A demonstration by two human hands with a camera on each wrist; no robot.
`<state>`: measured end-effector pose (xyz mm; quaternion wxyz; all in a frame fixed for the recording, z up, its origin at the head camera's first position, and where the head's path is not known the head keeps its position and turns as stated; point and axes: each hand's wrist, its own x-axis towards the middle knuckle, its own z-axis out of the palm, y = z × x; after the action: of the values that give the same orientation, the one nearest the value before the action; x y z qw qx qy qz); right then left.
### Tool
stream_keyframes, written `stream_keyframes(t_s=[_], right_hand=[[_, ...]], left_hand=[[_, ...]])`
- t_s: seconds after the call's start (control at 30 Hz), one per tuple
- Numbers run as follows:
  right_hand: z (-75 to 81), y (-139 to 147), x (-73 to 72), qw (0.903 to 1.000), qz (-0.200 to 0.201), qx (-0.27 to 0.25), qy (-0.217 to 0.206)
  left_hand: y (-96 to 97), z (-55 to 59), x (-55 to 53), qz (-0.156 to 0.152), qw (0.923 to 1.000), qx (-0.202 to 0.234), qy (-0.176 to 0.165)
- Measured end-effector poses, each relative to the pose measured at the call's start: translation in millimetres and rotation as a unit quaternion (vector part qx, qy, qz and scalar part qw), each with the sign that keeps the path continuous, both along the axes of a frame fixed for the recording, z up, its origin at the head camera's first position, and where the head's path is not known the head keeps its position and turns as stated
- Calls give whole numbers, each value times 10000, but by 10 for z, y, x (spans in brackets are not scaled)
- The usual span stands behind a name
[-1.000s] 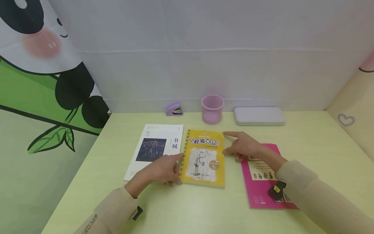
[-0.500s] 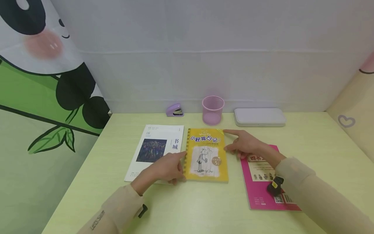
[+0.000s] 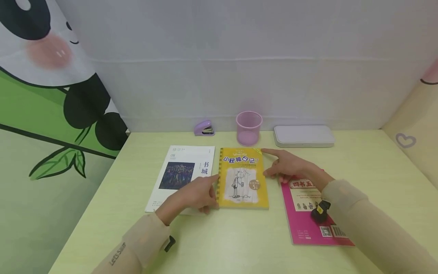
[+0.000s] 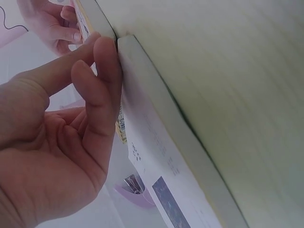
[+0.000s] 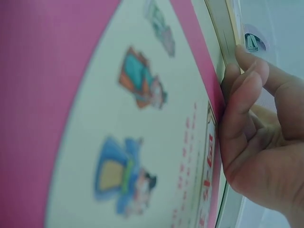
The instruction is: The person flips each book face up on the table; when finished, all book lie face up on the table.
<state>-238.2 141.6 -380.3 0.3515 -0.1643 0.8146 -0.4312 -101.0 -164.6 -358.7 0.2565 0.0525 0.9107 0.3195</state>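
Note:
A yellow spiral-look paperback with a cartoon boy on its cover lies flat in the middle of the table. My left hand touches its left edge with index finger and thumb. Against the right edge rest the index finger and thumb of my right hand, the index near the top corner. A white book lies just left, partly covered by my left hand. Under my right forearm is a pink book, its upper part hidden. In the right wrist view, the lower fingers lie close over the pink book.
Along the back of the table stand a purple stapler, a pink translucent cup and a pale flat case. A white cloth hangs behind them. Patterned panels border the left and right sides.
The yellow book has slid slightly back and right and turned a little, so that it lies straighter. Both hands have moved with it, the left hand shifting right.

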Motion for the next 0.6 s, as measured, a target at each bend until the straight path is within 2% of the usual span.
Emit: stream_keyframes(t_s=[0.6], right_hand=[[-35,10,-36,9999,-59,58,71]], left_hand=[[10,-3,-16,132,9999,-74,-51]])
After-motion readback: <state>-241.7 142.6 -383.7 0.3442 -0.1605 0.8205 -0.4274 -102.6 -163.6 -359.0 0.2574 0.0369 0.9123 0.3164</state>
